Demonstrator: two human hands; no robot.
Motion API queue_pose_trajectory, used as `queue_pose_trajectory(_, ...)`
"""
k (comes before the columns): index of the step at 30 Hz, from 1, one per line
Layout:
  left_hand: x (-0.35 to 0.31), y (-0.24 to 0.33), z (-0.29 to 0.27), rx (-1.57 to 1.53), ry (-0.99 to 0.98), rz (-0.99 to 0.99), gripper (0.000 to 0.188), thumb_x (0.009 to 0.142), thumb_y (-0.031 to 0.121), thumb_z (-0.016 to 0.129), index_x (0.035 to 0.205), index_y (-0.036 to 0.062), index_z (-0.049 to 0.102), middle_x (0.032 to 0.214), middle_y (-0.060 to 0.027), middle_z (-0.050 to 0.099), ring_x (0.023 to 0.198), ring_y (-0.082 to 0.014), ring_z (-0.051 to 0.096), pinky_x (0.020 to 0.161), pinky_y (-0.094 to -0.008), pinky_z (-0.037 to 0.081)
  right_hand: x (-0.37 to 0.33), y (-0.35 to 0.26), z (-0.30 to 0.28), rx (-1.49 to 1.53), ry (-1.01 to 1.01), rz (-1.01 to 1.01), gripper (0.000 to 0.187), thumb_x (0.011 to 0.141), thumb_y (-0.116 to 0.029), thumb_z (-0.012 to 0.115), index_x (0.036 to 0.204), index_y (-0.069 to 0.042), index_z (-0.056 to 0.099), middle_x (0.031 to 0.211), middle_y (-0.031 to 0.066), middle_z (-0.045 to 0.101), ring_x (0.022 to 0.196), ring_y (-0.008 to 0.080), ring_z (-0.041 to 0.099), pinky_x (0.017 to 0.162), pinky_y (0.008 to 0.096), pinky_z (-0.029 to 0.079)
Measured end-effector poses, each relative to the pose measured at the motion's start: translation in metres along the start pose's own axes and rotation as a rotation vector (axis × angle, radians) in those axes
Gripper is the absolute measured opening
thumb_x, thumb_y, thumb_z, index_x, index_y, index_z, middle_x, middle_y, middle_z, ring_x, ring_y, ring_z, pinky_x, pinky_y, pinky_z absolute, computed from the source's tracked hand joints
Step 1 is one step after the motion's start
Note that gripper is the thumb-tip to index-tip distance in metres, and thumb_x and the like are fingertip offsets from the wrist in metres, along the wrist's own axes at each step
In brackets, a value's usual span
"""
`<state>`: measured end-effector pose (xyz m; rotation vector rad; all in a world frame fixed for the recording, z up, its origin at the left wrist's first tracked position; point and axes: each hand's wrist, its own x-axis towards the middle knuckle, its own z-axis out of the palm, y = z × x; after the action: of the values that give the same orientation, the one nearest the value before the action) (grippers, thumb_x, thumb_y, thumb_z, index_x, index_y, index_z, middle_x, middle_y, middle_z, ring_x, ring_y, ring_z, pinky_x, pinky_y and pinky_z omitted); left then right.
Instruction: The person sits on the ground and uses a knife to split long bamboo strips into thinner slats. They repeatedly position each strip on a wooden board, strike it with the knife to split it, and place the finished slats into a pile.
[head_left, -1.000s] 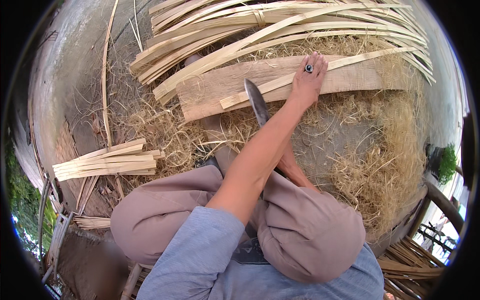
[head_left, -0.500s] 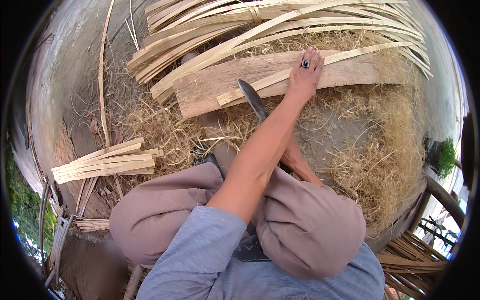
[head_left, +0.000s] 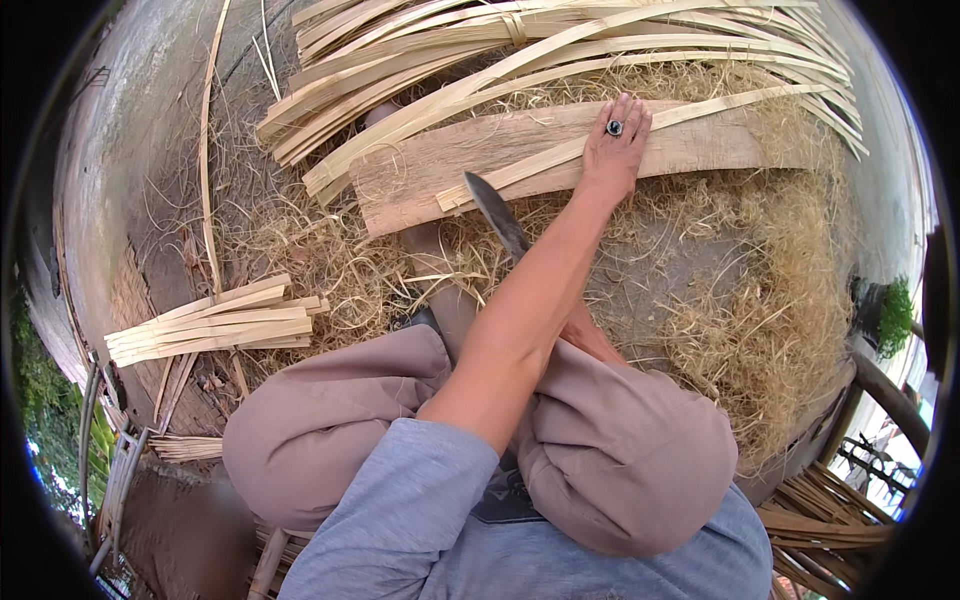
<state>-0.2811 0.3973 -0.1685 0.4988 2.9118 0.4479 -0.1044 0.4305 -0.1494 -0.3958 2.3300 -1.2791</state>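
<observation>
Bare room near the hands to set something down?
Best patch: ground, thinly strewn, between the left forearm, the wooden board and the shavings heap. Smaller: the board's face right of the left hand, below the strip. Crowded: strip bundle beyond the board; loose shavings left of the knife.

A rough grey floor [head_left: 655, 290] is lit by soft daylight. At the left edge, green foliage [head_left: 45, 365] can be seen beyond a frame of thin poles [head_left: 125, 470], with brown ground [head_left: 165, 525] exposed below. At the right, a bushy green plant [head_left: 895, 318] is set near a thick curved wooden rail [head_left: 893, 415], past which a bright exterior is glimpsed.
</observation>
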Motion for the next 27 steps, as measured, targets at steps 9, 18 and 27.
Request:
queue_pose_trajectory(9,0.010,0.002,0.006,-0.004,0.083,0.013,0.117,0.071,0.021,0.084,0.164,0.0112,0.015,0.172,-0.0097,0.015,0.160,-0.0286,0.006,0.131,-0.0419,-0.001,0.000,-0.007,0.010,0.013,-0.012,-0.014,0.039,0.096,-0.023,0.068,0.127,-0.001,0.059,0.107,0.0135,0.066,0.099,0.0252,0.064,0.086,0.0398,0.052)
queue_pose_trajectory(18,0.001,-0.007,0.004,0.016,0.067,-0.034,0.115,0.072,0.021,0.083,0.164,0.0111,0.015,0.172,-0.0095,0.014,0.160,-0.0295,0.005,0.131,-0.0431,-0.003,0.003,-0.006,0.002,0.000,-0.046,-0.004,0.042,0.096,-0.023,0.068,0.130,-0.002,0.057,0.105,0.0127,0.064,0.098,0.0248,0.063,0.086,0.0400,0.052)
queue_pose_trajectory(27,-0.002,0.001,-0.003,0.044,0.060,-0.017,0.112,0.073,0.022,0.081,0.165,0.0122,0.017,0.172,-0.0088,0.016,0.160,-0.0344,0.001,0.129,-0.0510,-0.007,0.003,-0.001,0.009,-0.064,-0.029,-0.089,0.044,0.096,-0.023,0.067,0.133,-0.003,0.055,0.103,0.0120,0.063,0.096,0.0244,0.062,0.086,0.0403,0.051)
